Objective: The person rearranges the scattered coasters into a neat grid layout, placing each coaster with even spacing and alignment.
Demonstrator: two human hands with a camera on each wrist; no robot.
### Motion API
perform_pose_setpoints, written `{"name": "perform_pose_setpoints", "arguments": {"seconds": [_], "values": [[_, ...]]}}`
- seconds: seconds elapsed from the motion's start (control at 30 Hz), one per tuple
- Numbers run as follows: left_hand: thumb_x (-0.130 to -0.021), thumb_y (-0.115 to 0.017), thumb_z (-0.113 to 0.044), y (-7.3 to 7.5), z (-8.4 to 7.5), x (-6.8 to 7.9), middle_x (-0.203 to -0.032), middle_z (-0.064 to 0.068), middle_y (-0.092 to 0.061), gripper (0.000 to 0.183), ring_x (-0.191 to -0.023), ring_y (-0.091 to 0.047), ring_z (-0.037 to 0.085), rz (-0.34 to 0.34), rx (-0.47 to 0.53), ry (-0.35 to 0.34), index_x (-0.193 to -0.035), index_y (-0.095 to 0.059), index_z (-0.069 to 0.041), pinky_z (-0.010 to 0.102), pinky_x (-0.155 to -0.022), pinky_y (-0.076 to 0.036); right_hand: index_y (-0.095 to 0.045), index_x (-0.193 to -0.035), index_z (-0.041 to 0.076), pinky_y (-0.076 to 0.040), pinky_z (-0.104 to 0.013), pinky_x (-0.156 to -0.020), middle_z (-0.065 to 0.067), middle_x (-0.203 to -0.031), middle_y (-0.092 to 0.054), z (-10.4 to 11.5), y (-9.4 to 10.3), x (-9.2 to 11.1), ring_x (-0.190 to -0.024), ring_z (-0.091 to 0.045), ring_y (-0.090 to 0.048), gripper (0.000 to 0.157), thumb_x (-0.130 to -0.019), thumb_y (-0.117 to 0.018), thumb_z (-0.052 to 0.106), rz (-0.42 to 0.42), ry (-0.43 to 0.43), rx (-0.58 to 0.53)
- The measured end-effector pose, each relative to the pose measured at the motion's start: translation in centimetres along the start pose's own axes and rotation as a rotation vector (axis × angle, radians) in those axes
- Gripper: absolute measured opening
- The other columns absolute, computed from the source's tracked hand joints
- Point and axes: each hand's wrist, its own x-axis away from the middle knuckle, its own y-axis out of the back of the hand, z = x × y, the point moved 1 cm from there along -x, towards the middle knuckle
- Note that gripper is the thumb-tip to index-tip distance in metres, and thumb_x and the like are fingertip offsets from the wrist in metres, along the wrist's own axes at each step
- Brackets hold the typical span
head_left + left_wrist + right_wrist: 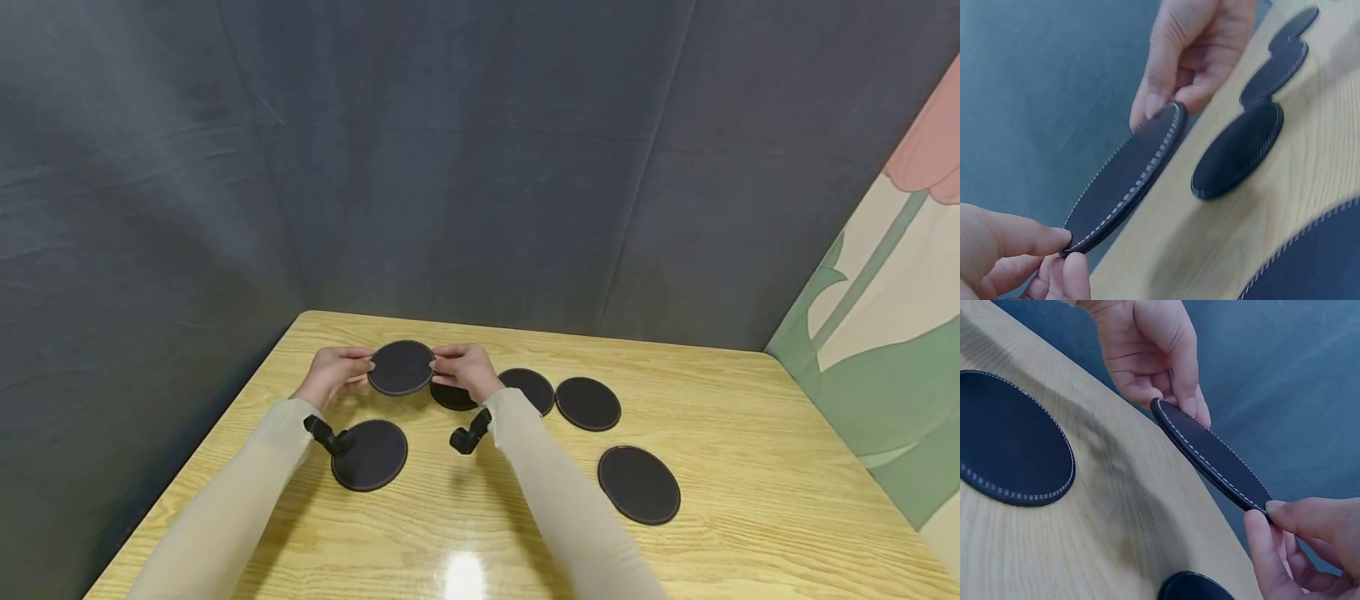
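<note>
A round black coaster [402, 367] with pale stitching along its rim is held up over the far left part of the table. My left hand [335, 375] pinches its left edge between thumb and fingers. On the opposite edge, my right hand [467, 372] pinches it the same way. The left wrist view shows the raised coaster [1124, 181] tilted, apart from the wood. Partly hidden by my right hand, another black coaster [452, 399] lies on the table. A further coaster [375, 460] lies flat near my left wrist.
Two more coasters, a partly covered one [531, 388] and one beside it [588, 404], lie right of my right hand. Nearer the front right is another coaster [639, 485]. The wooden table [750, 433] meets a dark curtain [480, 167] at its back and left.
</note>
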Motion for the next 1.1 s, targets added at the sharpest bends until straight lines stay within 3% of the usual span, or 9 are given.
{"name": "perform_pose_setpoints", "arguments": {"seconds": [0.27, 0.47, 0.6, 0.87, 1.1], "values": [[-0.093, -0.061, -0.005, -1.2, -0.5, 1.1, -0.128, 0.017, -0.054, 0.043, -0.085, -0.062, 0.003, 0.044, 0.010, -0.018, -0.134, -0.054, 0.003, 0.030, -0.089, -0.056, -0.063, -0.122, -0.004, -0.059, -0.029, -0.078, -0.019, -0.117, -0.062, 0.3, 1.9, 1.7, -0.089, -0.015, -0.069, 0.032, -0.091, -0.062, -0.003, 0.033, -0.007, 0.006], [-0.091, -0.060, 0.001, -2.5, -0.6, 1.9, -0.106, 0.007, -0.058, 0.041, -0.079, -0.062, 0.003, 0.096, 0.074, -0.029, -0.131, -0.052, 0.008, 0.017, -0.075, -0.056, -0.063, -0.121, -0.003, -0.060, -0.029, -0.076, -0.018, -0.113, -0.062, 0.3, 3.3, 3.1, -0.085, -0.015, -0.068, 0.031, -0.090, -0.064, -0.004, 0.031, 0.002, 0.007], [-0.091, -0.059, 0.005, -3.3, -0.4, 2.3, -0.098, 0.004, -0.058, 0.040, -0.076, -0.061, 0.004, 0.121, 0.112, -0.035, -0.129, -0.051, 0.011, 0.015, -0.070, -0.055, -0.063, -0.122, -0.004, -0.060, -0.028, -0.075, -0.019, -0.113, -0.061, 0.1, 3.9, 4.1, -0.084, -0.014, -0.068, 0.032, -0.090, -0.063, -0.005, 0.029, 0.008, 0.009], [-0.091, -0.059, 0.004, -4.4, 0.2, 3.1, -0.105, 0.008, -0.059, 0.038, -0.078, -0.062, 0.007, 0.134, 0.090, -0.010, -0.128, -0.054, 0.007, 0.018, -0.073, -0.057, -0.064, -0.122, -0.002, -0.059, -0.037, -0.083, -0.017, -0.113, -0.061, 0.0, 5.0, 5.8, -0.083, -0.015, -0.068, 0.032, -0.090, -0.064, -0.003, 0.012, -0.010, 0.025], [-0.091, -0.063, -0.002, -5.2, 0.3, 3.8, -0.115, 0.015, -0.061, 0.036, -0.083, -0.064, 0.008, 0.155, 0.001, -0.041, -0.126, -0.058, 0.006, 0.032, -0.085, -0.057, -0.063, -0.121, -0.003, -0.057, -0.041, -0.088, -0.016, -0.115, -0.060, -0.3, 6.1, 6.7, -0.086, -0.014, -0.067, 0.031, -0.090, -0.063, -0.004, 0.013, -0.025, 0.018]]}}
